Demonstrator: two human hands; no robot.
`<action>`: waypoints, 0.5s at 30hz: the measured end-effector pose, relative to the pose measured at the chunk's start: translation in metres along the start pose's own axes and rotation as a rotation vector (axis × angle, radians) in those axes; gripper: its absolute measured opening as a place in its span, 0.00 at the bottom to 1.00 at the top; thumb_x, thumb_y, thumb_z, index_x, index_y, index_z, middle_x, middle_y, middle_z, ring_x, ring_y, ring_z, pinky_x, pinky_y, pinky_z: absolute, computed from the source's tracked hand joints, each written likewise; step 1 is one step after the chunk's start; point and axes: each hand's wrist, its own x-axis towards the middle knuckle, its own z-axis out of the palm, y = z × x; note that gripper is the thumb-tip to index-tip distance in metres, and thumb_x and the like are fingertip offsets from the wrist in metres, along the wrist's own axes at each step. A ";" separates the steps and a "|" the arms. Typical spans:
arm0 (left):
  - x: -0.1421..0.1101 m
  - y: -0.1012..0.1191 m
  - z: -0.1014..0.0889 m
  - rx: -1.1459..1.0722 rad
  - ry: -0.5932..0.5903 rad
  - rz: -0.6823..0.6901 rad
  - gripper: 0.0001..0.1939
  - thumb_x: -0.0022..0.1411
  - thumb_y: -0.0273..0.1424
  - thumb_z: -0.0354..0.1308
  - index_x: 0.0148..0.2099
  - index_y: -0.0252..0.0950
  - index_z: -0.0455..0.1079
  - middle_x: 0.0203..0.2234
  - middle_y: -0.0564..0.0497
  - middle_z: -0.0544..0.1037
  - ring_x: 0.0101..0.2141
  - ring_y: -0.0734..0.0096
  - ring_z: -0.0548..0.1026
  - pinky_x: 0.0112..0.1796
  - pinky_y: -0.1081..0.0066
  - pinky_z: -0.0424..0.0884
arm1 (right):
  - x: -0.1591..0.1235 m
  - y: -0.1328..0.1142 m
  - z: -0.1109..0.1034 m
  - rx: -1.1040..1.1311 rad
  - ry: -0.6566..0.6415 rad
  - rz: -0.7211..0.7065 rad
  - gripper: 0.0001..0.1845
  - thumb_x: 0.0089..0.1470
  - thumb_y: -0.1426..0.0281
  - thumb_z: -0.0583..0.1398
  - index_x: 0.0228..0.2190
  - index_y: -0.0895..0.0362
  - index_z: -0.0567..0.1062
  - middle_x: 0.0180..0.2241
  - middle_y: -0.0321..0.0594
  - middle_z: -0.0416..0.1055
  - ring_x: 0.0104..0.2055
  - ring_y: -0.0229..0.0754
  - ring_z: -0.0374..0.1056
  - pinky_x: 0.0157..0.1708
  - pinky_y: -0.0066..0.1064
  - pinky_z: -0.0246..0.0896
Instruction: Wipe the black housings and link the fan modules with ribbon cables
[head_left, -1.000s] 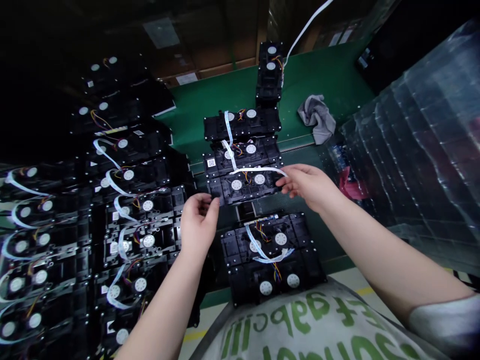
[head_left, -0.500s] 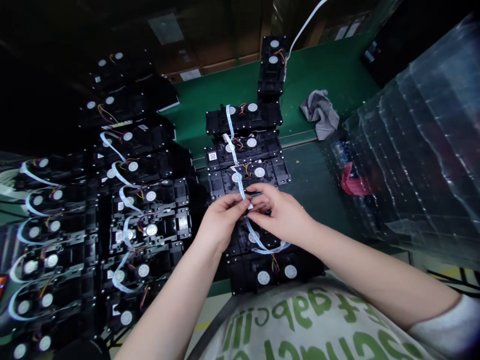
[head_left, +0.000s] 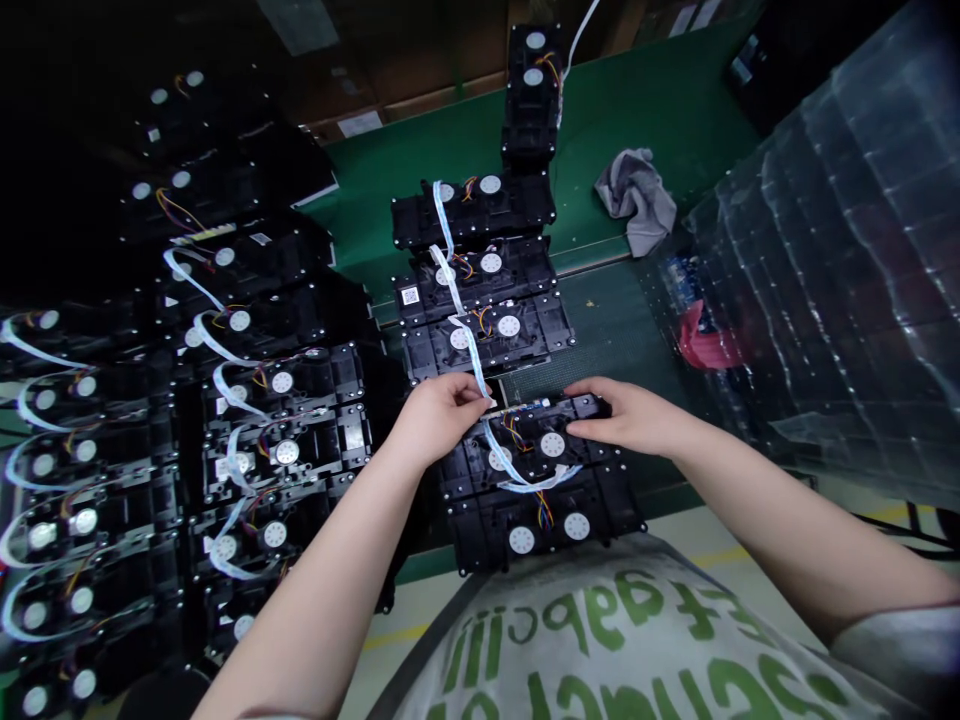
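Observation:
My left hand (head_left: 448,416) pinches the end of a pale blue flat ribbon cable (head_left: 475,362) that runs down from a black module with two white round discs (head_left: 510,326). Below it lies another black module (head_left: 525,455), with a small circuit strip (head_left: 529,408) along its far edge and a second ribbon cable (head_left: 514,472) looping over it. At the right end of that module my right hand (head_left: 619,415) has its thumb and fingers apart, touching or very near the corner. Nearest my body sits one more black module (head_left: 555,530) with coloured wires.
Several similar modules (head_left: 281,452) stand in rows on the left, many joined by ribbon cables. A grey cloth (head_left: 637,200) lies on the green bench (head_left: 600,115). Clear plastic packaging (head_left: 817,250) fills the right side, with a pink piece (head_left: 705,340) beside it.
My right hand has moved right, away from the cable end, to the module's right end. My left hand keeps its pinch on the cable. The view has shifted slightly.

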 end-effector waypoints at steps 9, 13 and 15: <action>0.002 0.004 -0.002 0.160 -0.008 0.017 0.07 0.49 0.33 0.54 0.30 0.36 0.69 0.26 0.51 0.76 0.28 0.71 0.73 0.31 0.71 0.66 | 0.008 0.015 0.028 0.324 0.267 -0.046 0.16 0.42 0.61 0.61 0.33 0.56 0.69 0.34 0.37 0.70 0.34 0.39 0.66 0.36 0.33 0.60; 0.001 0.012 -0.007 0.299 0.046 0.054 0.06 0.50 0.33 0.54 0.27 0.36 0.68 0.24 0.52 0.75 0.26 0.72 0.72 0.29 0.73 0.64 | 0.021 0.013 0.035 0.395 0.364 -0.081 0.16 0.43 0.59 0.60 0.32 0.57 0.69 0.33 0.38 0.71 0.33 0.38 0.66 0.36 0.33 0.60; 0.002 0.015 -0.009 0.367 0.071 0.086 0.05 0.50 0.32 0.54 0.26 0.36 0.68 0.24 0.53 0.75 0.26 0.72 0.72 0.29 0.73 0.64 | 0.027 0.011 0.035 0.374 0.385 -0.110 0.16 0.42 0.59 0.60 0.31 0.57 0.70 0.33 0.38 0.71 0.34 0.39 0.66 0.36 0.33 0.59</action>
